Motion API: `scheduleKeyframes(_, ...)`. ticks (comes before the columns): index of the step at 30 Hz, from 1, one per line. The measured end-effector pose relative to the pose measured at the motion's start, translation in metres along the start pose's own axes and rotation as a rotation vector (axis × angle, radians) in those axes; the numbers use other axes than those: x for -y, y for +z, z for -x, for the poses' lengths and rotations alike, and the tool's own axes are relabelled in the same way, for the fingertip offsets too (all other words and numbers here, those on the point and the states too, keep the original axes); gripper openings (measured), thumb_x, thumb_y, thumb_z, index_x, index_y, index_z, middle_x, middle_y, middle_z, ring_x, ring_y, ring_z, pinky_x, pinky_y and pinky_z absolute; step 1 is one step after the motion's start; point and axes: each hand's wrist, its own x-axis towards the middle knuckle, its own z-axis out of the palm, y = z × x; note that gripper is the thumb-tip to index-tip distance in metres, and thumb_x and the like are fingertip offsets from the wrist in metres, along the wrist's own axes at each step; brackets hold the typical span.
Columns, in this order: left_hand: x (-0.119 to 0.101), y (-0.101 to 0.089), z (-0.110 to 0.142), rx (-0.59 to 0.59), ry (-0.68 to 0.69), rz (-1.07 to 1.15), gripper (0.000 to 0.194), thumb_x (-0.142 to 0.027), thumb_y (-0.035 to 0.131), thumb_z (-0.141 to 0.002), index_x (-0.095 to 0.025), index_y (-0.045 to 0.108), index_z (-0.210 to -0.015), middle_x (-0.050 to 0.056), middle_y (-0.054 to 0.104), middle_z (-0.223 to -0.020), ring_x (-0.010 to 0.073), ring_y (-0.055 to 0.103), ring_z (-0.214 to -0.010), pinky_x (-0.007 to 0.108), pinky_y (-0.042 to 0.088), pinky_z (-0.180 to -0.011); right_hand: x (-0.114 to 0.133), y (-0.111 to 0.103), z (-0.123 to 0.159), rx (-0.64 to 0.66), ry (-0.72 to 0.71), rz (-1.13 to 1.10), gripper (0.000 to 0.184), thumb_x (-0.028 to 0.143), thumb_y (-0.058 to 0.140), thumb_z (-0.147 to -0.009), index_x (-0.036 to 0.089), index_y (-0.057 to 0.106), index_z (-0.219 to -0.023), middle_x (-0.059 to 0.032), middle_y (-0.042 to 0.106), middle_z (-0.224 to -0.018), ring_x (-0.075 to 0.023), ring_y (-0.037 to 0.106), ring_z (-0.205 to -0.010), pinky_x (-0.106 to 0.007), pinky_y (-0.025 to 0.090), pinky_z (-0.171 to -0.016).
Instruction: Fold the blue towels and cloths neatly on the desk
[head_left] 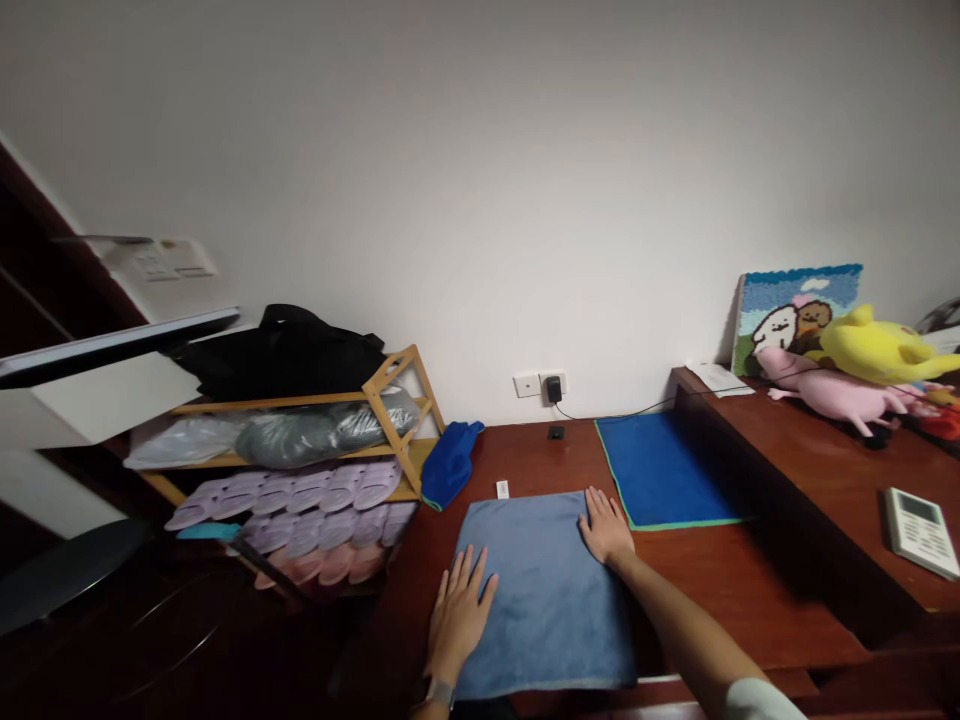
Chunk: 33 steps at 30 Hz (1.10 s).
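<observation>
A grey-blue cloth (544, 590) lies spread out on the reddish-brown wooden desk (517, 455), with a small white tag at its far edge. My left hand (459, 612) rests flat on the cloth's left side, fingers stretched out. Near the far right corner, my right hand (604, 528) also lies flat on it with the fingers extended. To the right is a bright blue cloth (667, 470) with green edging, laid flat. Another blue cloth (450, 465) sits crumpled at the desk's left edge.
A wooden shoe rack (409, 400) with several lilac and pink slippers stands left, a black bag (289, 355) on top. Behind the desk, a black plug (553, 390) sits in a wall socket. The raised right surface bears plush toys (832, 395) and a white calculator-like device (921, 532).
</observation>
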Motion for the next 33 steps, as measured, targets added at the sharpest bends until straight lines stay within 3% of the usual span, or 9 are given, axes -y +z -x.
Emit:
scheduleKeyframes(4, 0.001, 0.0, 0.009, -0.051, 0.019, -0.024, 0.061, -0.053, 0.035, -0.104, -0.028, 0.037, -0.159, 0.007, 0.032, -0.168, 0.028, 0.031, -0.155, 0.051, 0.03, -0.125, 0.008, -0.012, 0.014, -0.076, 0.021, -0.009, 0.069, 0.035, 0.028, -0.1, 0.01, 0.026, -0.164, -0.0057, 0.018, -0.172, -0.0216, 0.018, -0.159, -0.034, 0.009, -0.127)
scheduleKeyframes(8, -0.005, 0.0, 0.004, -0.04, 0.015, -0.032, 0.062, -0.054, 0.036, -0.103, -0.027, 0.038, -0.159, 0.008, 0.032, -0.168, 0.028, 0.031, -0.155, 0.051, 0.03, -0.125, 0.016, -0.006, 0.055, -0.17, 0.055, 0.009, 0.065, 0.032, 0.034, -0.097, 0.02, 0.038, -0.161, -0.0009, 0.022, -0.172, -0.027, 0.016, -0.159, -0.042, 0.007, -0.128)
scheduleKeyframes(13, -0.009, -0.002, 0.001, -0.037, -0.004, -0.065, 0.063, -0.052, 0.035, -0.102, -0.026, 0.039, -0.159, 0.009, 0.031, -0.168, 0.0278, 0.03, -0.156, 0.051, 0.027, -0.125, 0.019, 0.009, 0.099, 0.009, 0.072, -0.002, 0.069, 0.046, 0.024, -0.102, 0.018, 0.023, -0.165, -0.0011, 0.017, -0.172, -0.0255, 0.012, -0.16, -0.045, 0.009, -0.128)
scheduleKeyframes(19, -0.007, -0.02, -0.005, 0.001, 0.007, -0.132, 0.061, -0.05, 0.038, -0.101, -0.026, 0.041, -0.158, 0.01, 0.036, -0.166, 0.028, 0.034, -0.154, 0.052, 0.026, -0.125, 0.019, 0.004, 0.095, 0.055, 0.071, 0.013, 0.072, 0.043, 0.021, -0.102, 0.009, 0.017, -0.165, -0.0047, 0.008, -0.172, -0.0232, 0.008, -0.16, -0.042, 0.005, -0.129)
scheduleKeyframes(22, -0.033, -0.024, -0.005, -0.082, 0.045, -0.115, 0.059, -0.044, 0.033, -0.104, -0.02, 0.044, -0.156, 0.013, 0.039, -0.165, 0.029, 0.035, -0.153, 0.051, 0.028, -0.125, 0.019, 0.004, 0.093, 0.058, 0.055, 0.001, 0.072, 0.044, 0.021, -0.102, 0.01, 0.016, -0.165, -0.0041, 0.007, -0.172, -0.0226, 0.006, -0.16, -0.041, 0.004, -0.129)
scheduleKeyframes(25, -0.09, -0.02, 0.0, -0.126, 0.222, -0.009, 0.058, -0.045, 0.03, -0.105, -0.023, 0.043, -0.157, 0.009, 0.039, -0.166, 0.0271, 0.034, -0.154, 0.05, 0.028, -0.126, 0.019, 0.004, 0.095, 0.052, 0.051, 0.023, 0.072, 0.044, 0.02, -0.102, 0.01, 0.015, -0.165, -0.0044, 0.006, -0.172, -0.0227, 0.005, -0.16, -0.042, 0.003, -0.129)
scheduleKeyframes(28, -0.142, -0.012, 0.007, -0.065, 0.375, 0.102, 0.058, -0.051, 0.031, -0.105, -0.03, 0.043, -0.157, 0.005, 0.041, -0.166, 0.0252, 0.034, -0.154, 0.05, 0.026, -0.127, 0.02, 0.002, 0.097, 0.064, 0.053, 0.062, 0.071, 0.041, 0.021, -0.101, 0.01, 0.016, -0.165, -0.0048, 0.007, -0.172, -0.0236, 0.004, -0.16, -0.043, 0.003, -0.129)
scheduleKeyframes(30, -0.15, -0.006, 0.011, -0.002, 0.364, 0.142, 0.059, -0.057, 0.029, -0.104, -0.033, 0.042, -0.157, 0.004, 0.04, -0.166, 0.0253, 0.035, -0.154, 0.05, 0.027, -0.126, 0.02, 0.002, 0.097, 0.066, 0.051, 0.069, 0.071, 0.04, 0.022, -0.101, 0.01, 0.017, -0.165, -0.0045, 0.008, -0.172, -0.024, 0.005, -0.16, -0.044, 0.004, -0.129)
scheduleKeyframes(33, -0.115, -0.001, 0.018, 0.032, 0.27, 0.134, 0.063, -0.064, 0.029, -0.102, -0.036, 0.039, -0.158, 0.004, 0.036, -0.168, 0.027, 0.032, -0.155, 0.051, 0.027, -0.126, 0.018, 0.005, 0.096, 0.045, 0.036, 0.055, 0.071, 0.042, 0.023, -0.101, 0.011, 0.018, -0.165, -0.0037, 0.009, -0.172, -0.0241, 0.007, -0.16, -0.043, 0.005, -0.129)
